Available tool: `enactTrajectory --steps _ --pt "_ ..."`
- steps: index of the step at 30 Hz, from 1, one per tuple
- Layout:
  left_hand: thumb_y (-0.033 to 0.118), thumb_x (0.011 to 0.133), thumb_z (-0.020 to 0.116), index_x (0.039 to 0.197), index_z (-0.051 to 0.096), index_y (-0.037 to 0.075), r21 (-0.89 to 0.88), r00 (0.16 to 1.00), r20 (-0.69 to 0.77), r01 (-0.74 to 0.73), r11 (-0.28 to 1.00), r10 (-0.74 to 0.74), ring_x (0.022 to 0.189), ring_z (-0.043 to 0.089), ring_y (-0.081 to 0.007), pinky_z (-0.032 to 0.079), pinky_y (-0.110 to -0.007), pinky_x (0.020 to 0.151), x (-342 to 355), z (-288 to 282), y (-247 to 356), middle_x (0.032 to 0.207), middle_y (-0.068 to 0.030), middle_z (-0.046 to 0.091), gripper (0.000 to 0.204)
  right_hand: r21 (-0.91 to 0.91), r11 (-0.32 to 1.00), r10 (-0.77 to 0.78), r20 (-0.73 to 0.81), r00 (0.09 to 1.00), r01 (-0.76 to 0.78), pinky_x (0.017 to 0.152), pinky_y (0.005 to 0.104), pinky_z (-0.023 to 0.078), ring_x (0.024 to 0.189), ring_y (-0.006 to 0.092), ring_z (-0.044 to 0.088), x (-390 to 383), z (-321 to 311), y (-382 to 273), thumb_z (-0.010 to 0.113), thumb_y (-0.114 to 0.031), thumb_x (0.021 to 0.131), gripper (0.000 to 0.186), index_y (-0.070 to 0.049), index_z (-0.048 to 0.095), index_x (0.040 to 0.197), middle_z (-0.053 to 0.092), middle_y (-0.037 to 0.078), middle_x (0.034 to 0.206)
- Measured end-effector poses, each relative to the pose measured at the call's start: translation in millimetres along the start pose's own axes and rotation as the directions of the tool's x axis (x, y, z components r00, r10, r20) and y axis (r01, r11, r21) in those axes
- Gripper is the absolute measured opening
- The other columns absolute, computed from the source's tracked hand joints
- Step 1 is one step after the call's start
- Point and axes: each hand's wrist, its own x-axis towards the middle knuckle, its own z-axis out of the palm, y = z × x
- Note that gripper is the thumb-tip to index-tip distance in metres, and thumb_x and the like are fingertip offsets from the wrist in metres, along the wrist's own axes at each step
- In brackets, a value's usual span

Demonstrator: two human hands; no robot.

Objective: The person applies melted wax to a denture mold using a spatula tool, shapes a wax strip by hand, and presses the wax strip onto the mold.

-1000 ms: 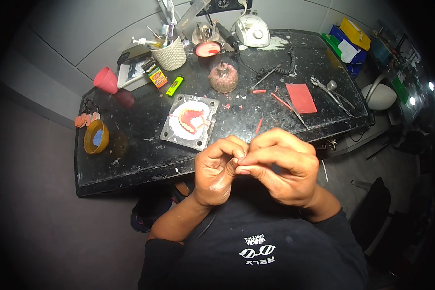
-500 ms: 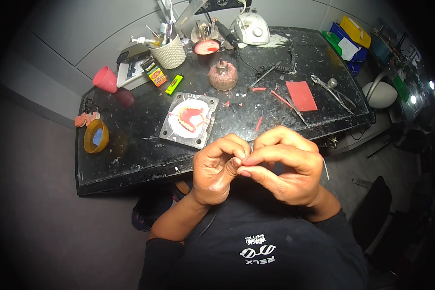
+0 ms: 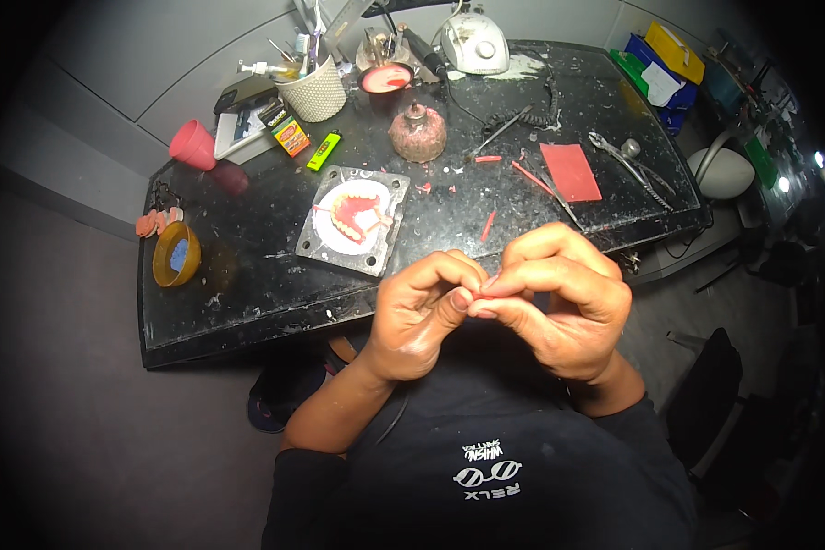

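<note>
Wax bit (image 3: 488,284), pink and very small, sits pinched between the fingertips of both hands, just in front of the near edge of the table (image 3: 247,302). Most of the bit is hidden by the fingers, so its shape cannot be told.

The table is big, black and dusty. The left hand (image 3: 422,316) is curled up tight, with its thumb pressed against the bit. The right hand (image 3: 564,302) is curled too, and its fingers touch the left hand's fingers over the bit. Both hands are held above the person's dark shirt (image 3: 495,458).

A gray plate (image 3: 313,240) lies on the table just past the left hand. A pink set of teeth (image 3: 356,215) rests on it. A white machine (image 3: 473,41) stands at the far edge. A white cup (image 3: 319,92) full of tools stands far left of it. A round brown burner (image 3: 418,133) stands in the middle. A yellow bowl (image 3: 176,255) sits near the left edge, and a pink cup (image 3: 192,145) lies tipped over near the far left corner. A flat red sheet (image 3: 570,171) lies to the right, with metal pliers (image 3: 625,160) beside it. A green lighter (image 3: 324,151) lies near the white cup.
</note>
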Motion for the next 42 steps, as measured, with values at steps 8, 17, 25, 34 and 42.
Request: enactTrajectory --steps 8,17,25,34,42 --pt "0.016 0.101 0.068 0.098 0.065 -0.002 0.493 0.887 0.128 -0.445 0.748 0.444 0.079 0.065 -0.0226 0.051 -0.032 0.073 9.8 3.4 -8.0 0.089 -0.0119 0.068 0.019 0.039 0.999 -0.004 0.038 0.999 0.002 0.067 0.0271 0.054 0.077 0.0163 0.069 -0.5 -1.6 -5.0 0.088 0.002 0.076 0.018 0.001 0.078 0.091 0.070 0.011 0.087" --pt "0.011 0.097 0.072 0.094 0.065 -0.003 0.612 0.838 0.136 -0.491 0.620 0.529 0.074 0.066 -0.0257 0.052 -0.035 0.069 9.2 7.9 -5.0 0.084 -0.0122 0.069 0.016 0.074 0.997 0.017 0.029 0.999 -0.019 0.066 0.0275 0.053 0.075 0.0165 0.068 -2.5 -2.2 -5.5 0.088 0.001 0.077 0.016 0.001 0.077 0.090 0.070 0.011 0.086" --pt "0.009 0.096 0.073 0.092 0.063 -0.003 0.642 0.847 0.155 -0.478 0.600 0.509 0.073 0.065 -0.0260 0.052 -0.035 0.067 9.4 11.3 -1.8 0.083 -0.0126 0.068 0.016 0.076 0.997 0.015 0.042 0.999 -0.019 0.066 0.0272 0.053 0.075 0.0163 0.067 -5.8 -1.6 -4.0 0.087 0.001 0.078 0.016 0.001 0.077 0.090 0.069 0.010 0.086" --pt "0.006 0.096 0.071 0.088 0.061 -0.002 0.646 0.839 0.150 -0.483 0.590 0.523 0.066 0.062 -0.0243 0.050 -0.034 0.061 5.7 10.9 -2.6 0.078 -0.0118 0.066 0.015 0.082 0.996 0.022 0.033 0.999 -0.025 0.066 0.0277 0.053 0.075 0.0164 0.067 -6.5 -1.2 -6.5 0.086 0.002 0.079 0.014 0.002 0.077 0.089 0.069 0.010 0.085" --pt "0.002 0.094 0.070 0.086 0.061 -0.002 0.639 0.840 0.179 -0.495 0.589 0.512 0.065 0.061 -0.0244 0.049 -0.034 0.061 7.0 9.6 -1.2 0.077 -0.0120 0.066 0.012 0.078 0.997 0.009 0.053 0.999 -0.013 0.066 0.0275 0.053 0.075 0.0167 0.068 -4.5 -3.7 -8.4 0.085 0.002 0.079 0.014 0.002 0.076 0.090 0.070 0.010 0.086"
